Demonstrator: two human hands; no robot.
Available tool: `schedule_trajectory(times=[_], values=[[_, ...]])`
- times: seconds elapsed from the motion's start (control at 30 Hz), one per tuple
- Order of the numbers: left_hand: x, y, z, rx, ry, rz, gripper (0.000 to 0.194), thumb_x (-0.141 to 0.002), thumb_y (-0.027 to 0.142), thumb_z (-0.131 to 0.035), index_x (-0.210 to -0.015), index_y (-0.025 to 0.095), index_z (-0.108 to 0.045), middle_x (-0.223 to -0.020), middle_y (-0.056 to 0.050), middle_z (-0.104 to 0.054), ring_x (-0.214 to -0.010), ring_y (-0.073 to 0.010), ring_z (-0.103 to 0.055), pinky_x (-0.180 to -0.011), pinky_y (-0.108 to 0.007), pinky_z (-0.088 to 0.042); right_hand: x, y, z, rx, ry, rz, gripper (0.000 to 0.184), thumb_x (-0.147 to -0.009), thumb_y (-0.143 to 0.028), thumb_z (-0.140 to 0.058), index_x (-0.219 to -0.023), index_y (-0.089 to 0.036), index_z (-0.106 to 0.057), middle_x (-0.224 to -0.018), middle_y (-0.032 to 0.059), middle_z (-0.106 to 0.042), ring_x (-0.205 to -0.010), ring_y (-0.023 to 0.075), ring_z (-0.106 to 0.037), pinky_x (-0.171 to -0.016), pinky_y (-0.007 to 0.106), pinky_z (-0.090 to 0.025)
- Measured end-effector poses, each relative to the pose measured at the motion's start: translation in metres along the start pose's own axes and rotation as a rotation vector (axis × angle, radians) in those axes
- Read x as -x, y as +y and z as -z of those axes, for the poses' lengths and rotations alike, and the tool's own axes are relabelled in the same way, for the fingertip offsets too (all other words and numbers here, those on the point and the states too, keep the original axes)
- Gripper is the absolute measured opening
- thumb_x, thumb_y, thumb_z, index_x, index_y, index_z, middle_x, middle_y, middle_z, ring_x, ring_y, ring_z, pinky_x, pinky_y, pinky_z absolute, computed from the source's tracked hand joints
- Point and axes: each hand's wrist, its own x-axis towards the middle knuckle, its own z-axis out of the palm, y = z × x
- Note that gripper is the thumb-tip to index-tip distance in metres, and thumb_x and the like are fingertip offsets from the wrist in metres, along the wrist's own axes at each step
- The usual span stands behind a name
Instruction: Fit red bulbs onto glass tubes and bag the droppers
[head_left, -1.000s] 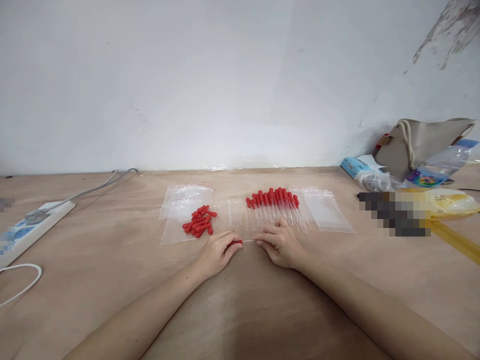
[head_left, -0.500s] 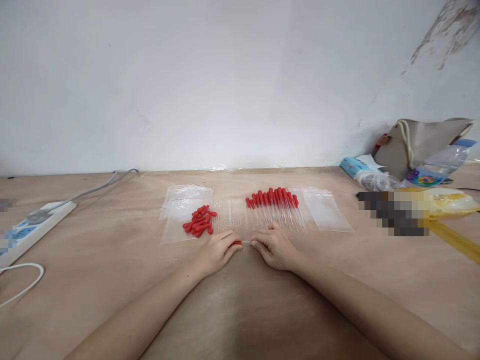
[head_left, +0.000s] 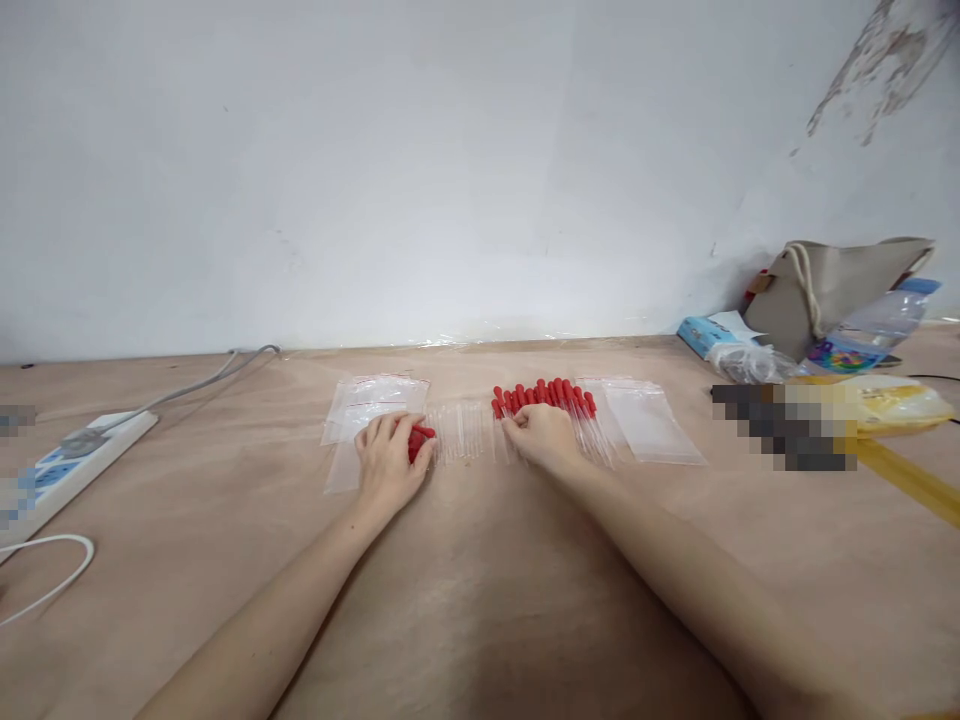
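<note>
My left hand (head_left: 390,460) rests over the pile of red rubber bulbs (head_left: 422,433), its fingers spread and partly hiding them. My right hand (head_left: 546,435) is at the row of finished-looking droppers (head_left: 559,392), clear tubes with red bulbs on top. Its thumb and forefinger are pinched on a dropper at the left end of that row; the palm covers several tubes. Between my hands lie several bare clear tubes (head_left: 459,430), side by side. Clear zip bags (head_left: 345,462) lie partly under the bulbs and my left hand.
More zip bags (head_left: 656,425) lie right of the droppers. A power strip (head_left: 75,460) with a grey cable is at far left. On the right are a tissue pack (head_left: 705,336), a plastic bottle (head_left: 874,330), a beige bag (head_left: 862,280) and yellow packaging (head_left: 904,400). A wall stands behind.
My hands have parted from the dropper held between them. The left has moved left and forward onto the bulb pile; the right has moved forward with the dropper to the row.
</note>
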Motion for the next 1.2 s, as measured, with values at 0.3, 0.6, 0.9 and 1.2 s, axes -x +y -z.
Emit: schedule_trajectory(times=[0.3, 0.6, 0.9, 1.2], values=[[-0.027, -0.026, 0.02, 0.06, -0.147, 0.052, 0.017, -0.08, 0.033, -0.048, -0.077, 0.021, -0.061, -0.086, -0.002, -0.062, -0.079, -0.0197, -0.054, -0.068, -0.03, -0.038, -0.009, -0.004, -0.017, 0.212, 0.006, -0.005, 0.031, -0.079, -0.037, -0.042, -0.063, -0.017, -0.059, -0.066, 0.0051, -0.064, -0.068, 0.018, -0.058, -0.073, 0.034, -0.026], [-0.023, -0.032, 0.009, 0.09, -0.167, 0.117, 0.019, -0.077, 0.037, -0.05, -0.07, 0.019, -0.052, -0.076, -0.001, -0.057, -0.072, -0.0171, -0.054, -0.061, -0.026, -0.038, -0.002, -0.026, -0.022, 0.305, -0.067, 0.086, 0.021, -0.075, -0.028, -0.046, -0.071, -0.015, -0.063, -0.071, 0.0101, -0.066, -0.068, 0.0217, -0.06, -0.073, 0.038, -0.026], [-0.026, -0.029, 0.007, 0.118, -0.239, -0.086, 0.023, -0.083, 0.029, -0.044, -0.084, 0.022, -0.066, -0.092, -0.004, -0.061, -0.087, -0.0195, -0.054, -0.079, -0.033, -0.04, -0.003, -0.037, -0.022, 0.312, -0.124, 0.049, 0.023, -0.078, -0.022, -0.042, -0.075, -0.011, -0.062, -0.077, 0.0159, -0.066, -0.07, 0.0244, -0.06, -0.073, 0.038, -0.026], [-0.038, -0.012, 0.01, -0.025, -0.444, -0.291, 0.022, -0.083, 0.024, -0.042, -0.086, 0.021, -0.064, -0.096, -0.005, -0.061, -0.09, -0.0209, -0.054, -0.081, -0.034, -0.04, 0.031, 0.008, -0.006, 0.067, 0.05, 0.368, 0.019, -0.089, -0.023, -0.031, -0.084, -0.014, -0.047, -0.073, 0.0055, -0.063, -0.063, 0.0162, -0.056, -0.075, 0.033, -0.026]])
